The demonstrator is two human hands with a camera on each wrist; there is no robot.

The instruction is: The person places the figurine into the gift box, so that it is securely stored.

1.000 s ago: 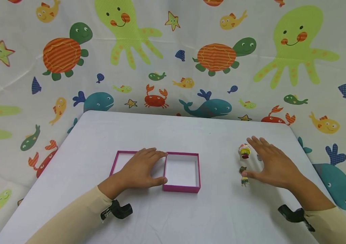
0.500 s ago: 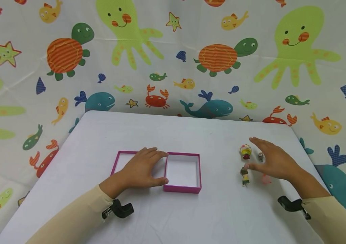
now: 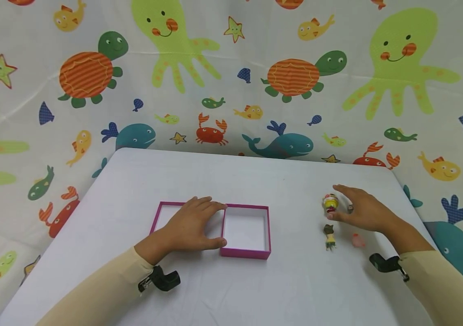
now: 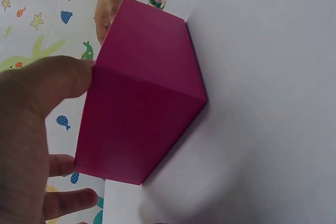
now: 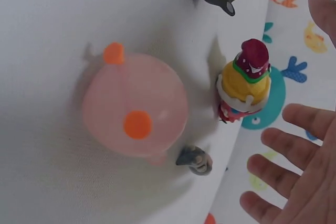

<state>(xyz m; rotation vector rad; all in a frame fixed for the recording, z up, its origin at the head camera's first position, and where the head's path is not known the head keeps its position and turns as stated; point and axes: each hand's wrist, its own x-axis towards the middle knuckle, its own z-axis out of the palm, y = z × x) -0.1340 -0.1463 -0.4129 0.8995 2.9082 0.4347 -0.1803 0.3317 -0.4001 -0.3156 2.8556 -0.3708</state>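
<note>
My left hand [image 3: 192, 226] holds a shallow box [image 3: 245, 253], pink outside and white inside, by its left end. In the left wrist view its thumb rests on a top corner and a fingertip touches the other end of that wall. My right hand [image 3: 361, 210] hovers over small toys with its thumb and fingers spread and nothing between them. Nearest it is a yellow figurine [image 5: 247, 82] with maroon and white parts. A tiny grey figurine [image 5: 195, 160] and a round pink toy [image 5: 152, 85] with orange spots lie close by. A brown-topped figurine [image 3: 329, 237] lies nearer the front.
A second pink-rimmed box [image 3: 165, 209] lies left of the first, mostly hidden under my left hand. The white tabletop [image 3: 231, 290] extends round everything. Behind the table hangs a curtain [image 3: 215, 68] printed with sea animals.
My right hand has moved slightly back and away from the front toys, uncovering the pink toy and the brown-topped figurine. Its thumb now overlaps the yellow figurine. The left hand stays at the box.
</note>
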